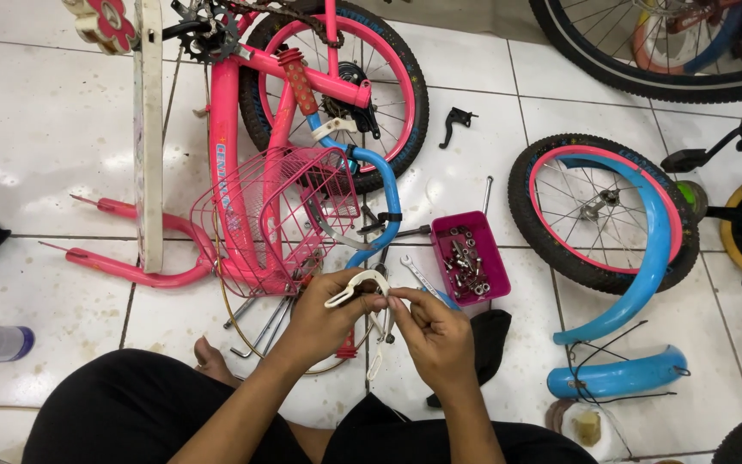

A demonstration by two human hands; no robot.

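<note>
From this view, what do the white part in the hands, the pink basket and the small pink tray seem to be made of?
White part: probably metal, painted glossy white; thin curved arms.
Pink basket: wire mesh with a pink coating; open grid of thin rods.
Pink tray: likely plastic; smooth opaque walls.

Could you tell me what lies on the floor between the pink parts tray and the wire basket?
In the head view, between the pink tray and the wire basket runs the blue handlebar, with loose metal tools beneath it.
</note>
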